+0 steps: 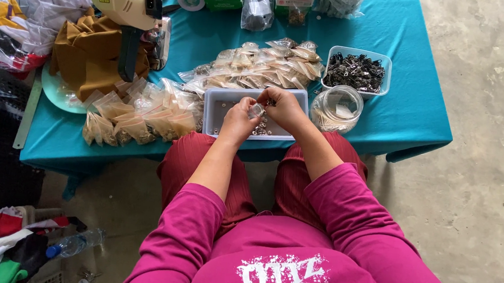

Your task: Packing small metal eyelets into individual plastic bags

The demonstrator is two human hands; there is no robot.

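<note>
Both hands — left hand (238, 120), right hand (283, 107) — pinch 1 small clear bag (257, 110) at frame centre, best kept over the grey tray (215, 101).

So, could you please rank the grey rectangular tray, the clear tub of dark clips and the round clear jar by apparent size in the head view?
1. Grey rectangular tray
2. Clear tub of dark clips
3. Round clear jar, close to the tub

Only one view: the camera sat on my head and looked steeply down over my chest and lap. It faced forward onto the teal table (393, 115) just ahead, fairly near, with my two hands mid-frame. Concrete floor (482, 190) filled the right side.
</note>
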